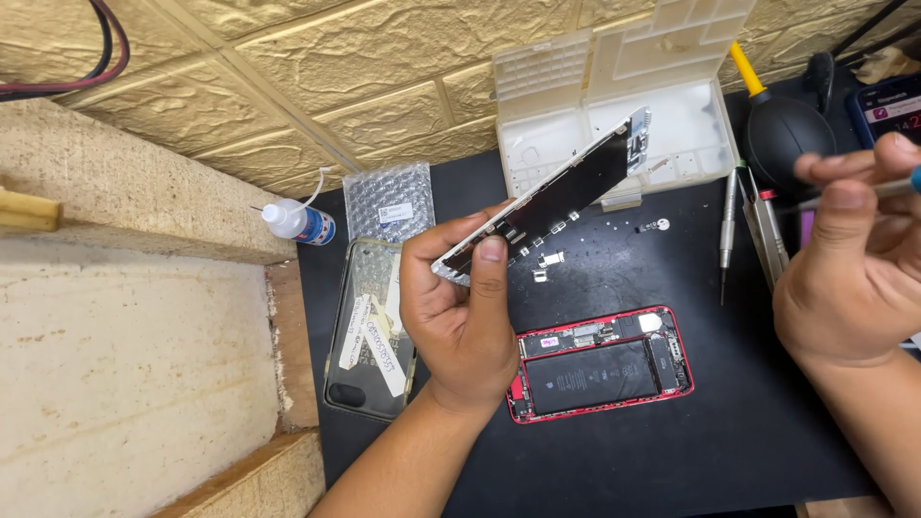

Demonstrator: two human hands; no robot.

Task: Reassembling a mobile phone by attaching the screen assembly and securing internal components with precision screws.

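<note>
A detached phone screen panel (552,197) is pinched at its lower end by the left hand (460,307) and held tilted above and left of the opened red phone (600,364). A thin tool (887,189) is gripped between pressed fingers of the right hand (849,269), right of that phone, near tweezers (763,225)
</note>
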